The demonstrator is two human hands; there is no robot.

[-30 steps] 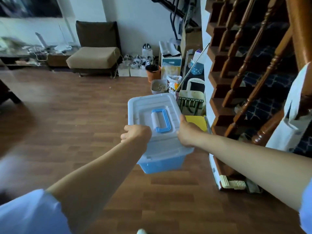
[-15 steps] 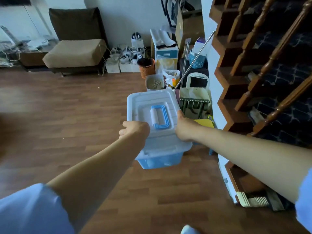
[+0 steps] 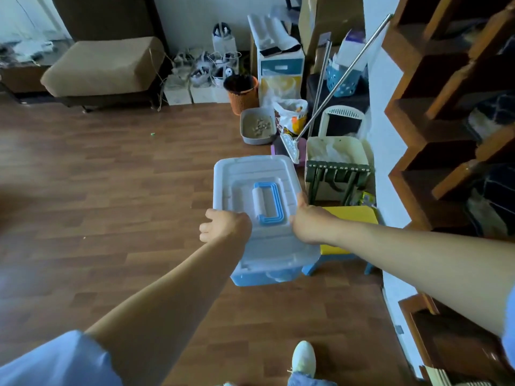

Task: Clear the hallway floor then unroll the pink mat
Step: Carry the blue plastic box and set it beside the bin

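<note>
- Your left hand (image 3: 225, 228) and right hand (image 3: 305, 222) both have a closed grip on the storage box (image 3: 259, 213), one on each long side of its lid, fingers curled under the rim and thumbs on top. The box is carried clear of the floor (image 3: 111, 190).
- Change over the last second: the box has travelled farther from you and to the right, toward the clutter beside the staircase (image 3: 446, 121). The view has tipped down; a shoe (image 3: 303, 358) now shows near the bottom edge.
- Judgement: you are mid-carry, still on the clearing step. A set-down spot near the yellow stool (image 3: 351, 215) looks likely.
- The pink mat is not identifiable in this view; unrolling has not begun.
- Box: translucent bluish plastic, rectangular with rounded corners, stepped ribbed lid, blue folding handle (image 3: 267, 203) lying flat at centre. Smooth sides, so the under-rim hold matters.
- Floor: brown wood-look planks, faint sheen, open on the left.
- Far right: grey litter tray (image 3: 257, 126) with granules, woven orange pot (image 3: 243, 94), and a metal pole (image 3: 342, 76) leaning diagonally.
- Risk: the pole's lower end sits just beyond the box's far corner; mind it when lowering.
</note>
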